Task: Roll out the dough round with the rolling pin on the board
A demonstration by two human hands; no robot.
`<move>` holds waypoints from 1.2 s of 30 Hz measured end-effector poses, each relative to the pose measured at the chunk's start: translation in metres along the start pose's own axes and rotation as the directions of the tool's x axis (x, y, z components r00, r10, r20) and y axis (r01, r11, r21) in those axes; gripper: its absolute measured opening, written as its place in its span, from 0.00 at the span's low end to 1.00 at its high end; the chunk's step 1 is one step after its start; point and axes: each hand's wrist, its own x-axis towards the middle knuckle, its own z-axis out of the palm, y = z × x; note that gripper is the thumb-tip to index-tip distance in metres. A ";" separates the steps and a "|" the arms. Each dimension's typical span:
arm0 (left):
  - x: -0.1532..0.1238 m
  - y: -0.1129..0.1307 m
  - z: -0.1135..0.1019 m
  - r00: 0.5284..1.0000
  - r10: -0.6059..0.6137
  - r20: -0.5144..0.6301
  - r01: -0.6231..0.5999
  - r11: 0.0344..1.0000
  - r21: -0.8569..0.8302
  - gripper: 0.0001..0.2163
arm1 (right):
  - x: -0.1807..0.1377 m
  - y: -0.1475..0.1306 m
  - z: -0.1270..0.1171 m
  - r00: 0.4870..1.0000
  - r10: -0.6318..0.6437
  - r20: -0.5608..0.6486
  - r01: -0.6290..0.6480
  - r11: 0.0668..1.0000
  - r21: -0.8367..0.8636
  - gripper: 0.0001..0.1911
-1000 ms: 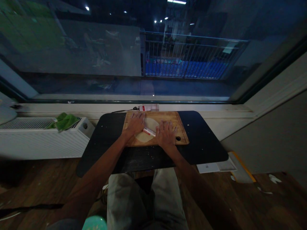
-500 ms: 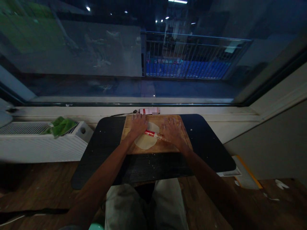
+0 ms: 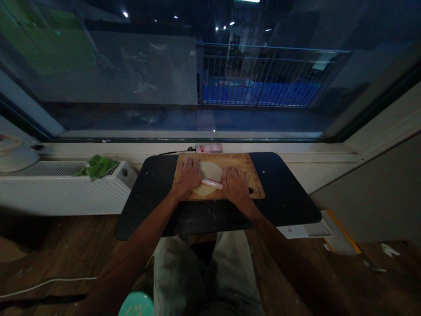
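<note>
A flat round of pale dough [image 3: 209,172] lies on a wooden cutting board [image 3: 243,162] on a small black table [image 3: 283,193]. Across the dough rests a thin red-and-white roller [image 3: 212,184]. My left hand [image 3: 189,174] lies flat with fingers stretched over the roller's left end. My right hand [image 3: 234,183] lies flat, fingers spread, over its right end. Both palms press down on the roller, and its ends are hidden under them.
A white radiator [image 3: 62,188] with a green cloth [image 3: 98,166] on top stands to the left. A window sill [image 3: 296,147] with a small red-and-white box [image 3: 208,147] and a cable runs behind the table. White sheets [image 3: 301,229] lie on the wooden floor at right.
Both hands and the roller have drawn back toward me over the dough, after having moved away half a second before. The view has shifted a little.
</note>
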 end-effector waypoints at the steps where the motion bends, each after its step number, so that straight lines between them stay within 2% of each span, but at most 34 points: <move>1: -0.006 -0.003 0.000 1.000 0.012 0.000 -0.012 1.000 0.010 0.30 | -0.007 -0.003 0.002 1.000 0.011 -0.007 -0.011 1.000 -0.002 0.27; 5: -0.024 -0.013 0.001 0.997 0.073 -0.029 -0.072 0.997 0.034 0.32 | -0.024 -0.012 0.009 0.998 0.019 -0.054 -0.020 1.000 -0.008 0.29; 8: -0.022 -0.014 0.001 0.994 0.094 -0.048 -0.092 0.995 0.045 0.32 | -0.021 -0.012 0.011 0.996 0.039 -0.084 -0.039 0.999 0.010 0.30; 11: -0.011 -0.010 0.002 0.995 0.087 -0.056 -0.084 0.995 0.056 0.31 | -0.008 -0.008 0.009 0.995 0.064 -0.078 -0.062 0.998 0.029 0.31; 22: 0.024 -0.002 -0.001 0.994 0.061 -0.088 -0.063 0.998 -0.023 0.30 | 0.039 0.016 0.001 0.999 -0.011 -0.032 0.010 1.000 -0.023 0.30; 27: 0.041 0.001 -0.002 0.994 0.034 -0.105 -0.036 0.999 -0.019 0.31 | 0.059 0.032 -0.003 0.992 -0.107 0.060 0.113 0.989 -0.100 0.29; 30: 0.052 0.003 -0.002 0.995 0.015 -0.102 -0.015 1.000 0.008 0.31 | 0.071 0.039 -0.005 0.986 -0.160 0.046 0.165 0.976 -0.139 0.29; 32: 0.059 0.004 -0.001 0.996 0.016 -0.093 -0.013 0.999 0.031 0.31 | 0.078 0.040 -0.005 0.987 -0.157 0.027 0.159 0.975 -0.155 0.29; 36: 0.072 0.004 0.003 0.998 -0.015 -0.057 0.019 0.998 0.062 0.31 | 0.087 0.040 -0.006 0.997 -0.071 0.018 0.073 0.986 -0.153 0.27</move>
